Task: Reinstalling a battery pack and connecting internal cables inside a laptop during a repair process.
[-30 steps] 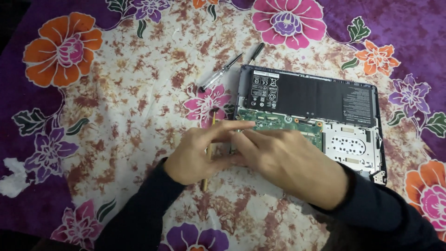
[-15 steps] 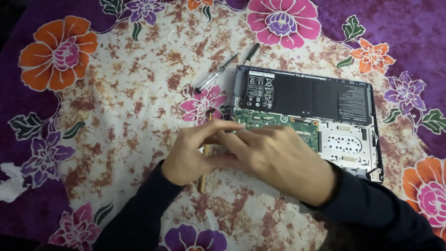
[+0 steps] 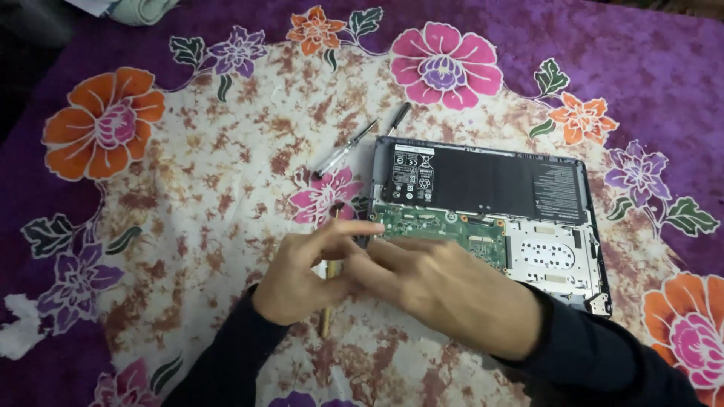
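Both hands barely shifted | left hand (image 3: pixel 302 275) pinches thin stick (image 3: pixel 326 320), long axis near-far | right hand (image 3: pixel 445 290) overlaps, grip unclear | open laptop (image 3: pixel 490 211) right.

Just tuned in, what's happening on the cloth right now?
A person works on an opened laptop lying on a floral cloth, its battery and green board exposed. Both hands meet at the laptop's left edge: the left hand and right hand are bunched together beside a thin stick-like tool; which hand grips it I cannot tell. Two screwdrivers lie loose above the laptop's corner.
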